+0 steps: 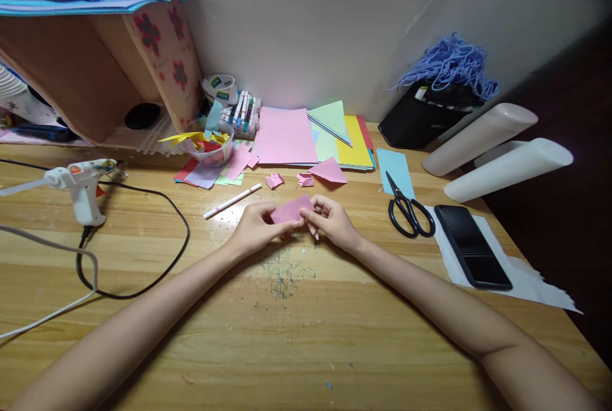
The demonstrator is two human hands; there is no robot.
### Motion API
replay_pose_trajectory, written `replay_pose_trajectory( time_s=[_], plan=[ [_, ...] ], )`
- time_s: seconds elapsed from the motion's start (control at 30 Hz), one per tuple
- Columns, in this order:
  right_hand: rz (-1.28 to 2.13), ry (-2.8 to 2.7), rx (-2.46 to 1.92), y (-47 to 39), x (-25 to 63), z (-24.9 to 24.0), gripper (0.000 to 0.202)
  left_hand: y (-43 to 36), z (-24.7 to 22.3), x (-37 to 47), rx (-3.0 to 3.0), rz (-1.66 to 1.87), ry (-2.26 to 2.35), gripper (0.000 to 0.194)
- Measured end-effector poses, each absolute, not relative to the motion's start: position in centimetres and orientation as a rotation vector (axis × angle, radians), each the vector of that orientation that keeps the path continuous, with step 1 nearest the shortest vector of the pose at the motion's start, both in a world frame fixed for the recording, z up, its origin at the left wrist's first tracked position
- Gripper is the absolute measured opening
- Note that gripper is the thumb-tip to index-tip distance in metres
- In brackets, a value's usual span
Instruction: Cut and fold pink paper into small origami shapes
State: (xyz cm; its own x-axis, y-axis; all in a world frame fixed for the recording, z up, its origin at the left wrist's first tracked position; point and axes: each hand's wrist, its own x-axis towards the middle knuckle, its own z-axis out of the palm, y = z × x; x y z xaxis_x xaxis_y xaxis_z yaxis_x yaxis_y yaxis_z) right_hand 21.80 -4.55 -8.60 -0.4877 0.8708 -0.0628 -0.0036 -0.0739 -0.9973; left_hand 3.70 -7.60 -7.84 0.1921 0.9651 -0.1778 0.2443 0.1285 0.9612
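Observation:
Between both hands, just above the table, is a small piece of pink paper (291,209). My left hand (255,227) pinches its left end and lower edge, with the thumb along the front. At the right end my right hand (331,221) grips the same paper between thumb and fingers. Just beyond the hands lie two small folded pink paper pieces, one on the left (274,181) and one on the right (305,180). A pink paper sheet with a pointed corner (329,171) rests beside them. Left of my left hand lies a white marker (232,201).
Black-handled scissors (410,210) lie on blue paper at right, near a dark phone (472,246) and white rolls (509,169). A glue gun (81,188) with looping cords stands left. Behind are a plastic bowl (222,155) of scraps, stacked coloured paper (284,137) and a cardboard box (165,60).

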Motion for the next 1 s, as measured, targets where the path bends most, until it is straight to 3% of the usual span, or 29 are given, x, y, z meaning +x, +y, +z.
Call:
replay_pose_trajectory(
  time_s=[0.6, 1.0],
  plan=[
    [1.669, -1.614, -0.938, -4.8, 21.7, -8.4, 0.028, -7.6, -7.9, 3.7, 1.413, 0.81, 1.234, 0.028],
    [1.674, -1.573, -0.918, -4.4, 22.0, -8.4, 0.031, -7.5, -8.8, 3.4, 1.441, 1.047, 1.331, 0.018]
  ],
)
